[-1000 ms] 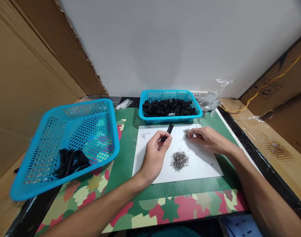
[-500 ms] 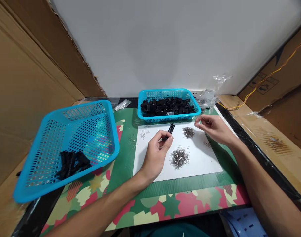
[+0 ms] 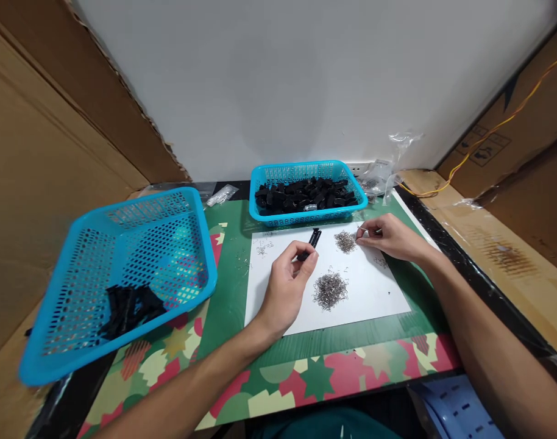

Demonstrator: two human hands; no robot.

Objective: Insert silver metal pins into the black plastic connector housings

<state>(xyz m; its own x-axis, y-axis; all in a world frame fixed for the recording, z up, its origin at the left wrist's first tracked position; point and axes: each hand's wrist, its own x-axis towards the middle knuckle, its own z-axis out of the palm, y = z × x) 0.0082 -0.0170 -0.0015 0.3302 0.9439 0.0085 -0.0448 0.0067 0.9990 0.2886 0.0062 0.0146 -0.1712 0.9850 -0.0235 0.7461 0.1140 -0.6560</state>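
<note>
My left hand (image 3: 290,280) pinches a slim black part (image 3: 314,238) upright over the white paper (image 3: 374,292). At the right edge of a small pile of metal pieces (image 3: 345,242), my right hand (image 3: 388,236) is closed, thumb and forefinger together; a tiny thin piece seems to show at its fingertips. Nearer me on the paper lies a larger pile of small metal pieces (image 3: 330,291). Behind the paper, a blue basket (image 3: 306,218) holds many black parts (image 3: 306,194).
At the left, a larger blue basket (image 3: 205,244) holds several black parts (image 3: 130,308). Plastic bags (image 3: 376,178) lie at the back right, and another (image 3: 222,195) at the back left. Cardboard (image 3: 529,152) stands at the right; a blue stool (image 3: 461,408) is below the table edge.
My right hand has moved slightly left and down, to the edge of the small pile. The left hand keeps the black part, and the whole view has shifted a little.
</note>
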